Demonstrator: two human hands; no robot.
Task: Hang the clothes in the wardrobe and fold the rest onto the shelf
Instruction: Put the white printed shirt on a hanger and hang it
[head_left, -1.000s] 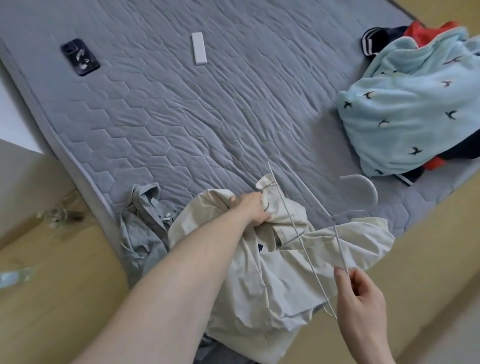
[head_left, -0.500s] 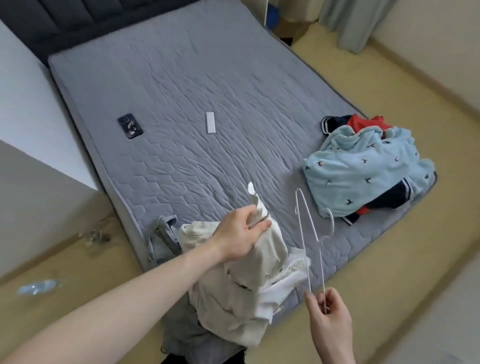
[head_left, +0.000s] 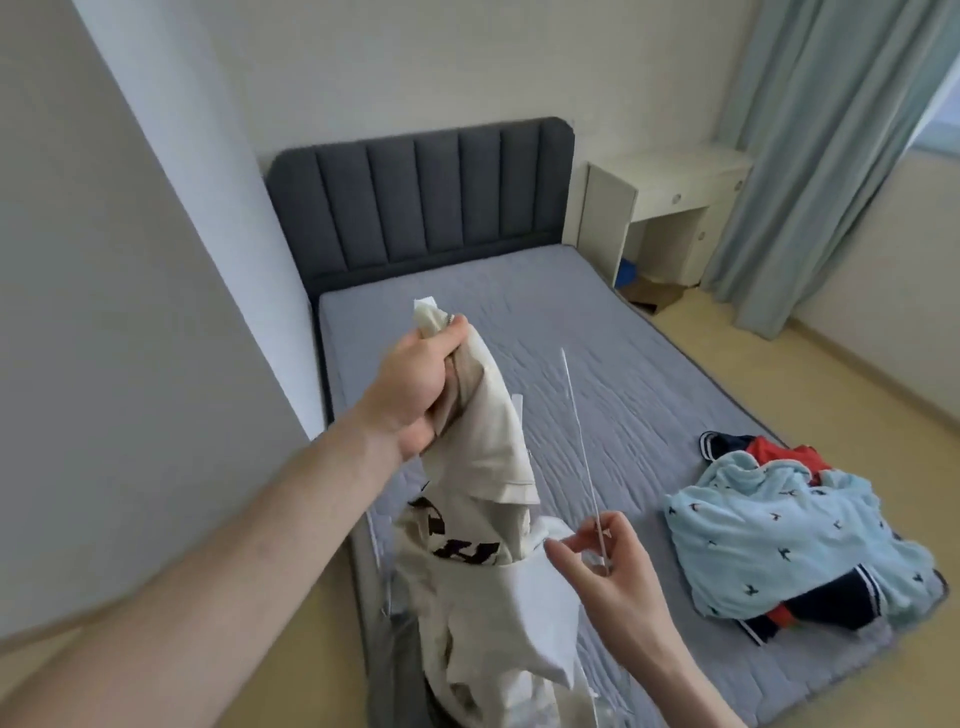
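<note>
The bed is the landmark: its grey mattress lies bare from the headboard down to the middle. On its right near corner a pile of clothes (pale blue on top) blocks passage. Left of the bed a wall stands close; right of it, open floor.

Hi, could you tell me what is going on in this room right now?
A person is sorting laundry at the bed. The left hand grips a cream garment bunched at its top and holds it up, while the right hand pinches a thin white wire hanger. The garment is not yet on the hanger. A pile of clothes waits on the mattress.
</note>
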